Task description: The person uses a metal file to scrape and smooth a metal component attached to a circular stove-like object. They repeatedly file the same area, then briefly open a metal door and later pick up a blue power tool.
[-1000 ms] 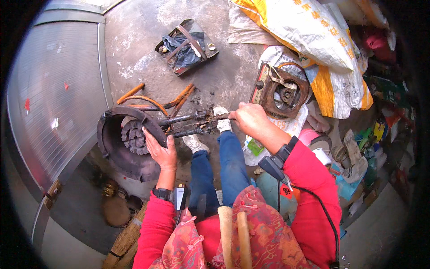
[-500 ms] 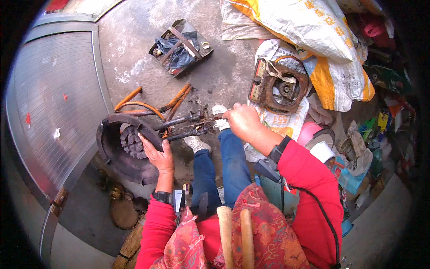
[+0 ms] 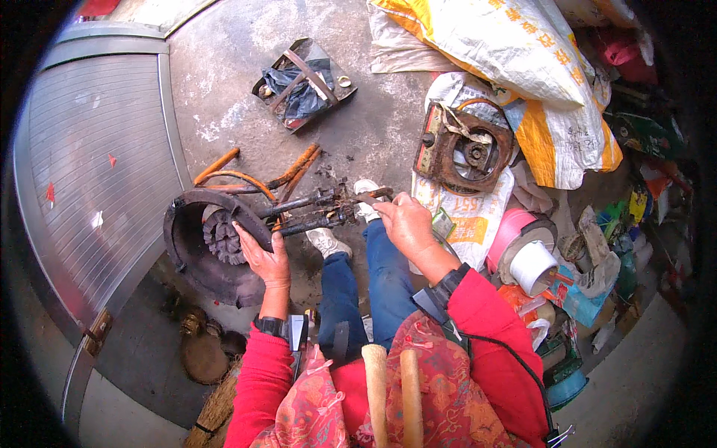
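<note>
A dark, sooty gas burner (image 3: 187, 254) with a round ring and a ribbed burner head (image 3: 222, 237) is tipped on its side at the left. My left hand (image 3: 263, 257) is closed over the ring's near edge, fingers inside and thumb outside. Two blackened pipes (image 3: 302, 222) run right from the ring to a crusted valve end. By that end my right hand (image 3: 409, 228) pinches a narrow, flat brownish piece (image 3: 367, 199); its kind is unclear. Orange-brown metal legs (image 3: 299, 166) stick out behind the burner.
Beyond my right hand, a rusty stove body (image 3: 467, 149) lies on a white sack. Full woven sacks (image 3: 485, 45) fill the far right, with rolls of tape (image 3: 515, 239) and clutter nearer. A cut-open metal can (image 3: 306, 84) stands far off; a metal door (image 3: 104, 157) is left.
My right hand has shifted a little right and nearer, pulling the flat piece back along the valve end, and its elbow has come in. The left hand keeps its hold on the ring.
</note>
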Demonstrator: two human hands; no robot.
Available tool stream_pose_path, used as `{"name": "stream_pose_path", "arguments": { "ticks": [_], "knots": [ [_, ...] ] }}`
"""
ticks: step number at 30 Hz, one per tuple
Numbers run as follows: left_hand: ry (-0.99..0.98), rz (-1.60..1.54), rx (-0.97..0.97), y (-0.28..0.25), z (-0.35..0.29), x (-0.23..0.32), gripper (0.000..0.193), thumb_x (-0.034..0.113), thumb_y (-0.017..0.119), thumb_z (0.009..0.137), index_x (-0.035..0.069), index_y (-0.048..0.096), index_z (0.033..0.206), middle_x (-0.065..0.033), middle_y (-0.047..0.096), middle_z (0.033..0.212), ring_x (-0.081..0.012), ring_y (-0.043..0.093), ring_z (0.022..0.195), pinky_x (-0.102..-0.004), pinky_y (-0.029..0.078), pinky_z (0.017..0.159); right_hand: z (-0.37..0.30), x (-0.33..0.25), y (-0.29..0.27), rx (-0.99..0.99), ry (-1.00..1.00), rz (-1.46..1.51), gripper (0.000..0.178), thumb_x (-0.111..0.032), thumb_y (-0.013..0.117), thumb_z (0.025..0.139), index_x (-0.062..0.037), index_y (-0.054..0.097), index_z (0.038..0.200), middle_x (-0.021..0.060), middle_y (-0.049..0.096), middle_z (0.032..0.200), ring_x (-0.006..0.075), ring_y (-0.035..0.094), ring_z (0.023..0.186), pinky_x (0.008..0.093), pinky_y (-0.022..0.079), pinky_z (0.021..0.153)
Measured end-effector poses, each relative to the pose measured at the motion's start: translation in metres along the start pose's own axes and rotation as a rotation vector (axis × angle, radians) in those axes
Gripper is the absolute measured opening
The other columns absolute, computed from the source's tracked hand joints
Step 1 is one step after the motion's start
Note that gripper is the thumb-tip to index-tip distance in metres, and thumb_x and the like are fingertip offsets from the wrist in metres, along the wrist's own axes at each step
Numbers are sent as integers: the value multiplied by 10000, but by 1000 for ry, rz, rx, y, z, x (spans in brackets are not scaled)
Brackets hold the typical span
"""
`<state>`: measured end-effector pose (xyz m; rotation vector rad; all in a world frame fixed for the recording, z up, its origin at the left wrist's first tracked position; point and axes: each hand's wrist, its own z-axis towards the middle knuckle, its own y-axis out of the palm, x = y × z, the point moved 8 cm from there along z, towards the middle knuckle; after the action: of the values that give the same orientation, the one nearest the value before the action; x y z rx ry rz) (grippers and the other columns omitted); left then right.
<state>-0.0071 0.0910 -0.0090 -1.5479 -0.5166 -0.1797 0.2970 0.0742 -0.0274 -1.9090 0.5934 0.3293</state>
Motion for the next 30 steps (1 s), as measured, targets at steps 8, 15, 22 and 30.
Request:
{"name": "stream_pose_path", "arguments": {
  "ticks": [8, 15, 22, 30],
  "knots": [
    [16, -28, -4, 0, -1, -1, 905, 565, 513, 849, -71, 212, 1418, -285, 322, 1413, -428, 358, 1271, -444, 271, 1062, 5, -1, -9, 4, -4, 42, 138, -160, 670, 757, -184, 723, 882, 88, 583, 800, 294, 601, 746, 390, 495, 648],
    [0, -51, -17, -1, -1, -1, 940, 597, 504, 833, -87, 216, 1410, -282, 331, 1408, -424, 361, 1270, -448, 271, 1060, 15, -12, -16, -128, -27, -67, 158, -152, 670, 751, -180, 722, 898, 89, 598, 799, 285, 609, 746, 387, 494, 647],
    [-9, -77, -33, -2, 0, 1, 938, 586, 512, 831, -89, 212, 1410, -290, 321, 1410, -429, 353, 1274, -451, 263, 1064, 26, -21, -47, -38, -80, -105, 127, -202, 644, 772, -190, 720, 872, 99, 577, 768, 295, 610, 751, 411, 497, 639],
    [-8, -98, -58, -1, -1, 1, 942, 579, 520, 833, -96, 204, 1409, -307, 302, 1411, -445, 338, 1277, -454, 260, 1066, 13, -31, -4, -73, -106, -59, 164, -145, 672, 748, -182, 704, 905, 79, 565, 790, 282, 592, 733, 394, 491, 615]
  ]
}}
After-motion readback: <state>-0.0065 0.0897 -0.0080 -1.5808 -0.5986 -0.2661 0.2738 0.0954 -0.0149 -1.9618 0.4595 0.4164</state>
